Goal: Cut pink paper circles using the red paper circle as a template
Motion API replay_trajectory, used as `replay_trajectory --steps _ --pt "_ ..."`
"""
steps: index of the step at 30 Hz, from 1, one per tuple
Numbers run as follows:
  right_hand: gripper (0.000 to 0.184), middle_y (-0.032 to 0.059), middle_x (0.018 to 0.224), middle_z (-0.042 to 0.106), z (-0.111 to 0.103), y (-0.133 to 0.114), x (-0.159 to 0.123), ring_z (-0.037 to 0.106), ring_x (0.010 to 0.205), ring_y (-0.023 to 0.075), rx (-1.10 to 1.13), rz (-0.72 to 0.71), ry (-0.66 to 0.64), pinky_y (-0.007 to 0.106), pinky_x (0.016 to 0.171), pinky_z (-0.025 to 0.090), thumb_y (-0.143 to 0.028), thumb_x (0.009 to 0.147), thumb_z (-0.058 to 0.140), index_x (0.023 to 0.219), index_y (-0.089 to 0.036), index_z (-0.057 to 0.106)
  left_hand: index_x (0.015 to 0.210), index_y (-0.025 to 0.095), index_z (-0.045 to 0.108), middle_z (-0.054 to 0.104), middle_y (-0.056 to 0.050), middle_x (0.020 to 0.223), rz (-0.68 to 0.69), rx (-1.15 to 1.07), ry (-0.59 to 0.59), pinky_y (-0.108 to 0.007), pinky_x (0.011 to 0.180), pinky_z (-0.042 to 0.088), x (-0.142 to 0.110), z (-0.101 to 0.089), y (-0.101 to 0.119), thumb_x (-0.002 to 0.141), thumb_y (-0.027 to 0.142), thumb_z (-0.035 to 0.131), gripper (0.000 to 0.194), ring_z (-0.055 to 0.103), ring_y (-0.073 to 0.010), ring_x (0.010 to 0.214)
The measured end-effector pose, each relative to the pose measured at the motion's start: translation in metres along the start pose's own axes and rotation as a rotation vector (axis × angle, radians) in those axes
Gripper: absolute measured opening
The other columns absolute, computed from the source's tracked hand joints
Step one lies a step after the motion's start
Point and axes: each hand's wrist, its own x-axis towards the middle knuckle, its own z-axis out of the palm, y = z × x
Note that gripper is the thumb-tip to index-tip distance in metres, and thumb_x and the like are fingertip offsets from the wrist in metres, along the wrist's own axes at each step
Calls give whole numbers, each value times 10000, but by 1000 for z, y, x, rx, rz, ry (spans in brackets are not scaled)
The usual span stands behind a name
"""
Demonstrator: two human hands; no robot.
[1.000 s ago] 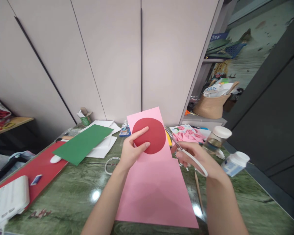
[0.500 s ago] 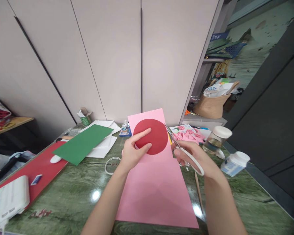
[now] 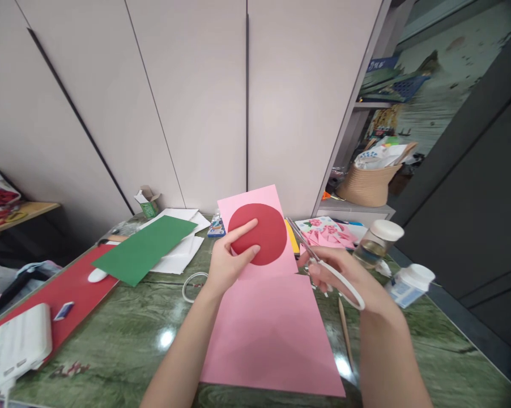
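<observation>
My left hand (image 3: 232,252) grips a red paper circle (image 3: 266,232) together with a smaller pink sheet (image 3: 251,196) behind it; thumb and index finger lie across the circle's front. The pair is held up above the table. In my right hand (image 3: 334,269) is a pair of scissors (image 3: 338,283) with white handles, its blades pointing up and left, just apart from the pink sheet's right edge. Below the hands a large pink sheet (image 3: 272,334) lies flat.
Right of the large sheet are a pencil (image 3: 346,328), a clear jar (image 3: 377,243) and a white bottle (image 3: 409,285). Green paper (image 3: 147,249), red paper (image 3: 75,300) and a white power strip (image 3: 21,343) lie left. A white cable (image 3: 195,287) coils near my left wrist.
The circle and pink sheet have shifted slightly left with my left hand. The scissors have moved a little right and down, leaving a gap to the sheet's edge.
</observation>
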Motion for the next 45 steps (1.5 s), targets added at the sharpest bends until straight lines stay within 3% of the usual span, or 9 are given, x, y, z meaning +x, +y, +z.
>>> replay_trajectory --steps 16,29,45 --pt "268 -24 613 480 5 -5 1 466 521 96 8 -20 -1 212 486 391 -415 824 552 862 -151 576 1191 223 581 612 -75 1201 -56 -206 -47 -349 869 517 1 2 -7 639 229 735 573 575 -274 1081" --pt "274 -29 609 471 3 -1 1 469 514 93 22 8 33 208 485 383 -431 831 540 839 -158 559 1195 227 580 591 -74 1230 -34 -69 -49 -364 925 478 -2 3 -6 685 260 705 525 536 -282 1134" --pt "287 -20 605 485 5 -6 1 470 510 94 -14 5 13 212 482 382 -437 830 537 830 -153 579 1181 238 587 605 -60 1213 -68 -222 -58 -334 875 507 1 2 -10 650 213 731 551 564 -264 1095"
